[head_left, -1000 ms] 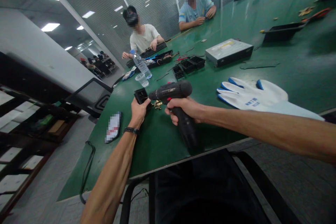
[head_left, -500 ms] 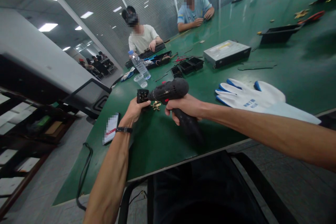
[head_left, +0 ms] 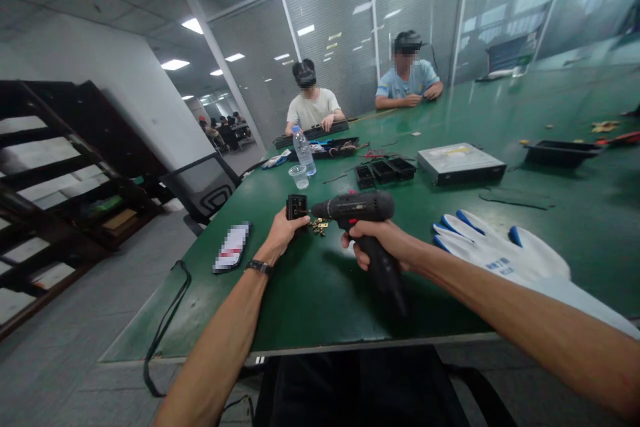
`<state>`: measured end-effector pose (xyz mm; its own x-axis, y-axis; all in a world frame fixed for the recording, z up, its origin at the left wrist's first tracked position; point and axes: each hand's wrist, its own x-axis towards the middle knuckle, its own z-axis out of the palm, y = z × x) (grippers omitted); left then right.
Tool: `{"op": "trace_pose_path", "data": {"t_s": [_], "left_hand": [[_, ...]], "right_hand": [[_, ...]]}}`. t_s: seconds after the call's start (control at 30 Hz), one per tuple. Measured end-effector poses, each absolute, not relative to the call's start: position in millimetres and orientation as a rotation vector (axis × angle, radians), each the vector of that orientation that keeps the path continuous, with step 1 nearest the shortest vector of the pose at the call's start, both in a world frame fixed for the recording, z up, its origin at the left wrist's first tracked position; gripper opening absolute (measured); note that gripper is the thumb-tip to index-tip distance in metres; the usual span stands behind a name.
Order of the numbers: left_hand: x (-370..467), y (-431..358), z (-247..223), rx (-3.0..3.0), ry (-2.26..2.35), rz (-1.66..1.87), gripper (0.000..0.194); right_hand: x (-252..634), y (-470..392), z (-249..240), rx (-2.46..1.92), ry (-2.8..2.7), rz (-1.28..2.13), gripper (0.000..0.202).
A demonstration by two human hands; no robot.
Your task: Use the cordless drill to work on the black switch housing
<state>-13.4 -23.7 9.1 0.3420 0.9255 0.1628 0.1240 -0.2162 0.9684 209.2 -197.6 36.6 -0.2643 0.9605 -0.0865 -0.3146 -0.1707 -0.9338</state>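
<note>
My left hand (head_left: 284,229) grips a small black socket-like block (head_left: 297,206) upright above the green table (head_left: 310,307), its open face with metal parts turned to the right. My right hand (head_left: 377,240) is wrapped round the handle of a black cordless drill (head_left: 367,205), which lies level and points left. The drill's tip meets the block's face or sits just in front of it; I cannot tell which. Small brass-coloured parts (head_left: 320,225) lie in a heap on the table beside the block, under the drill's nose.
A phone (head_left: 232,247) lies at left, and a white-and-blue work glove (head_left: 505,250) at right. Beyond are a plastic cup (head_left: 299,177), a water bottle (head_left: 303,152), small black trays (head_left: 385,171), a metal-cased box (head_left: 461,163) and a black bin (head_left: 560,153). Two people sit across the table.
The view has levelled and tilted upward, so everything sits lower and farther right. Both hands keep their holds on the block and the drill, the drill's nose still at the block.
</note>
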Motion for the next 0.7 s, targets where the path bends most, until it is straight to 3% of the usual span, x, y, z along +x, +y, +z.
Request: {"op": "trace_pose_path", "data": {"t_s": [0.5,0.7], "left_hand": [[-8,-26,-8,1.73,0.943,1.29,0.042],[-9,-27,-7,1.7,0.925,1.251,0.037]], "right_hand": [[209,-201,30,-0.883,-1.057,1.663,0.024],[206,-203,32,-0.857,-0.956,1.641,0.014]]}}
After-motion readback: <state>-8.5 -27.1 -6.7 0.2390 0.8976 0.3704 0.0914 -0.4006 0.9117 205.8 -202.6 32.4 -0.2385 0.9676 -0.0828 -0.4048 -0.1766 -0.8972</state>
